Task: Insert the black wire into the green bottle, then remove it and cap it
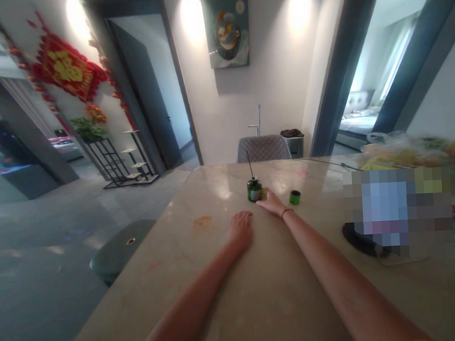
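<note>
A small green bottle (254, 189) with a thin dark stick rising from its neck stands on the beige table (218, 293). My right hand (271, 203) lies just right of the bottle, fingers stretched toward its base and touching or almost touching it; a red band circles the wrist. A small yellowish object sits between the fingertips and the bottle, too blurred to name. A green cap (295, 197) rests on the table to the right of that hand. My left hand (240, 230) lies palm down on the tabletop, nearer to me, holding nothing.
A grey chair back (263, 148) stands at the table's far end. Plastic bags (402, 151) and a dark round base (362, 237) crowd the right side. A grey stool (119, 250) sits left of the table. An orange stain (202, 222) marks the tabletop.
</note>
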`<state>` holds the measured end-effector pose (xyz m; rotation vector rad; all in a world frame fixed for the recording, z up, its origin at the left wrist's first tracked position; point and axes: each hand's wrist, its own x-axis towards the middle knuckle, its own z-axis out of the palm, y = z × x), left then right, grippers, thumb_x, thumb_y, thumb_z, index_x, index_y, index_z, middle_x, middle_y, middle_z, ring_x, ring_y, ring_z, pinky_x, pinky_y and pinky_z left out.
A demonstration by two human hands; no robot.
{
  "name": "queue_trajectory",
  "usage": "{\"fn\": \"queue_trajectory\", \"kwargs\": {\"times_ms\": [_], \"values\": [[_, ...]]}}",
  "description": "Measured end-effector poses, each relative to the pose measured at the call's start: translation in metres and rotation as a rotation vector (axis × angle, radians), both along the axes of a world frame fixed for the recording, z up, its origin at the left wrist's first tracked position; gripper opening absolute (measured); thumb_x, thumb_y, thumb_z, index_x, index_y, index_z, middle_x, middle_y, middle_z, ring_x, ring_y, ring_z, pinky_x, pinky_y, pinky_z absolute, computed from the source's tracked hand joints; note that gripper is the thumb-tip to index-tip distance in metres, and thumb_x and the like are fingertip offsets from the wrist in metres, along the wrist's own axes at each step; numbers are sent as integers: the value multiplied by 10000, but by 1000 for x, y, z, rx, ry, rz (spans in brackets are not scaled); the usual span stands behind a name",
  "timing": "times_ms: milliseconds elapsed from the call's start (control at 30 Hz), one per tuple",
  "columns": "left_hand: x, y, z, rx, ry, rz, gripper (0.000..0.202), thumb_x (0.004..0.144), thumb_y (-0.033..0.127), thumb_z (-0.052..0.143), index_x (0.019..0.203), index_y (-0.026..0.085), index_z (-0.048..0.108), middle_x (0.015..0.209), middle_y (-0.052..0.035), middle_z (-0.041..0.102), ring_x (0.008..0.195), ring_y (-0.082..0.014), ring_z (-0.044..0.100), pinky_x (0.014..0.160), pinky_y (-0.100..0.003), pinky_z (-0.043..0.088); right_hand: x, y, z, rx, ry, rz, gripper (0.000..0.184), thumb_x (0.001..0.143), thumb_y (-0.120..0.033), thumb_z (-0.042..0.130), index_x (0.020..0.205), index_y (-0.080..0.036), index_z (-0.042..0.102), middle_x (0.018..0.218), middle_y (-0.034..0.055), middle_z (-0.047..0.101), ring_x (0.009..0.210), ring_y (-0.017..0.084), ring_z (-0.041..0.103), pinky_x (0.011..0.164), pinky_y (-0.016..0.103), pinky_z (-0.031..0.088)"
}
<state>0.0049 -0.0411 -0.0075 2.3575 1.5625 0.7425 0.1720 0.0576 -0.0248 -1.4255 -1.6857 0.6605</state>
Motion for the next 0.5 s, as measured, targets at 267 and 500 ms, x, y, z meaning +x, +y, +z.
{"fn": "queue_trajectory", "kwargs": {"times_ms": [267,500], "values": [[3,-5,4,-19,36,31,406,723,110,396,1123,121,467,1140,-115,540,1097,-205,446,994,-341,282,-5,3,0,-38,-55,-55,518,634,-263,650,1112,-174,474,1070,107,603,994,218,566,864,358,423],[3,-6,3,-10,43,39,414,756,158,402,1167,109,425,1174,-141,521,1119,-220,441,1002,-361,271,-3,8,-3,-26,-52,-19,504,638,-284,651,1100,-174,481,1033,101,619,967,209,581,844,341,430]]}}
